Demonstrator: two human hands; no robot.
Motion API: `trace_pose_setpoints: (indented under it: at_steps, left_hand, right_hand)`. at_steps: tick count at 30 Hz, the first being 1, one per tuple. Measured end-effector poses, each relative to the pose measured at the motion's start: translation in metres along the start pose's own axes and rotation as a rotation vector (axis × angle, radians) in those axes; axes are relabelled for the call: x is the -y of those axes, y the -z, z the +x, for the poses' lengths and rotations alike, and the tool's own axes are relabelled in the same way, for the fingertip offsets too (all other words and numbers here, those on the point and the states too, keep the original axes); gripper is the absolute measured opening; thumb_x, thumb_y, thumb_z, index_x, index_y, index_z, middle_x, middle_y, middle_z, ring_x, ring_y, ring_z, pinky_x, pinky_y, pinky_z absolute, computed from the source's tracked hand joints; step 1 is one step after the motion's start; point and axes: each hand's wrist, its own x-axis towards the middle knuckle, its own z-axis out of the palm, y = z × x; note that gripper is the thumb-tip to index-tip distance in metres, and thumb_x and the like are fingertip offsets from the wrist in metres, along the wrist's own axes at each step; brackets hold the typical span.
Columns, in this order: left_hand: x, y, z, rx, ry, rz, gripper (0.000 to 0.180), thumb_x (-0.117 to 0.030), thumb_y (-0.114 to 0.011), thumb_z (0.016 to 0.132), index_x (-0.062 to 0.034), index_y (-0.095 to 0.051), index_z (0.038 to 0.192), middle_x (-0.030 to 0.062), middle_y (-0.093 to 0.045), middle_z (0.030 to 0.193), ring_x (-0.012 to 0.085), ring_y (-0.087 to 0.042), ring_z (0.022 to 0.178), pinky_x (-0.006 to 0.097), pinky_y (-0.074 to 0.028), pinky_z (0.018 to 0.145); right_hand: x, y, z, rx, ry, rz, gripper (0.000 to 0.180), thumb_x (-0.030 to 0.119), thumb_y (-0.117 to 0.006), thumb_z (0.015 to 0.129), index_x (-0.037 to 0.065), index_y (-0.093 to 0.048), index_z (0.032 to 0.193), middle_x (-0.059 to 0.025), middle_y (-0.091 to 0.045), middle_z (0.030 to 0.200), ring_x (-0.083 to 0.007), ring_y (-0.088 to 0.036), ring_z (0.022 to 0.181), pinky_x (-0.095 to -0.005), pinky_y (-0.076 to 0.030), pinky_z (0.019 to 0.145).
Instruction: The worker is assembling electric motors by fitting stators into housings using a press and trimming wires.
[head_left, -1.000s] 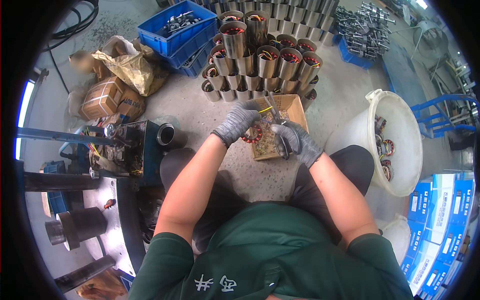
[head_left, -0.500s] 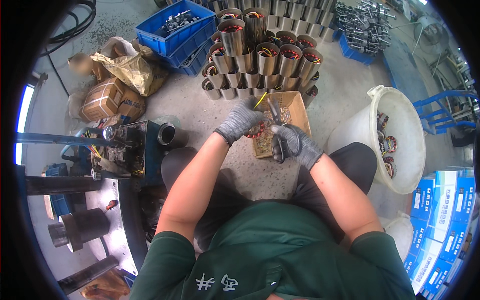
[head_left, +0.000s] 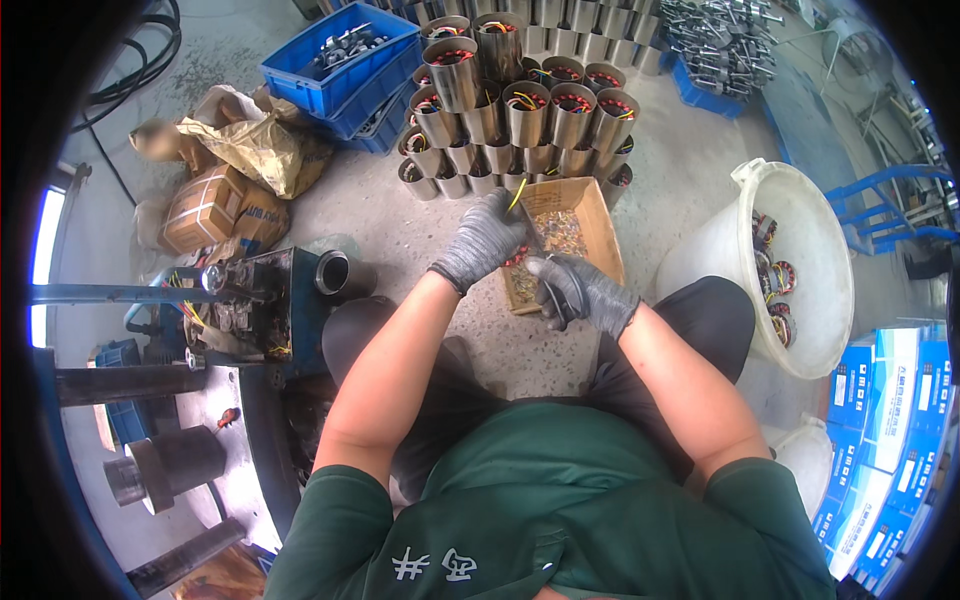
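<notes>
Closer to the left hand (head_left: pixel 482 240) since the earlier frame, my gray-gloved right hand (head_left: pixel 592 290) has its grip curled around dark-handled metal scissors (head_left: pixel 573 288), though I can't tell how far the blades are parted. My left grip is closed on a red-and-dark wound ring (head_left: pixel 517 256) with a thin yellow wire (head_left: pixel 518 192), above a shallow tan box (head_left: pixel 606 228) of scraps. Speckled gray floor (head_left: pixel 385 222) carries stacked silvery metal cylinders (head_left: pixel 526 125) and a white plastic tub (head_left: pixel 702 240).
</notes>
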Motion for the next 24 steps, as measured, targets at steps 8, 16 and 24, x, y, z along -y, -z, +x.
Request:
trace_pose_setpoints:
  at_steps: [8, 16, 24]
  left_hand:
    - [0.014, -0.011, 0.013, -0.001, -0.201, 0.089, 0.036, -0.011, -0.064, 0.082, 0.002, -0.061, 0.115, 0.0213, -0.07, 0.092, 0.0293, -0.072, 0.089, 0.042, -0.056, 0.08]
    - [0.027, -0.001, 0.02, -0.117, -0.177, -0.012, 0.037, -0.01, -0.067, 0.09, 0.0037, -0.061, 0.125, 0.0122, -0.071, 0.105, 0.015, -0.064, 0.095, 0.033, -0.053, 0.087]
    - [0.014, 0.117, -0.052, -0.508, -0.264, -0.116, 0.028, -0.017, -0.062, 0.1, 0.0026, -0.066, 0.12, 0.0053, -0.07, 0.086, 0.0112, -0.065, 0.076, 0.029, -0.055, 0.068]
  right_hand:
    - [-0.002, 0.007, 0.007, -0.013, 0.013, 0.14, 0.028, 0.032, -0.064, 0.095, 0.005, -0.058, 0.089, -0.0041, -0.056, 0.061, -0.0172, -0.053, 0.041, -0.0315, -0.045, 0.037]
    - [-0.006, 0.009, 0.031, -0.165, 0.077, 0.784, 0.003, 0.013, -0.058, 0.09, 0.01, -0.06, 0.089, -0.0067, -0.061, 0.064, -0.0251, -0.059, 0.046, -0.0427, -0.052, 0.047]
    - [0.003, 0.029, -0.001, 0.092, 0.403, 0.767, 0.017, 0.021, -0.056, 0.094, 0.006, -0.064, 0.098, -0.0135, -0.069, 0.081, -0.0284, -0.068, 0.074, -0.0417, -0.056, 0.072]
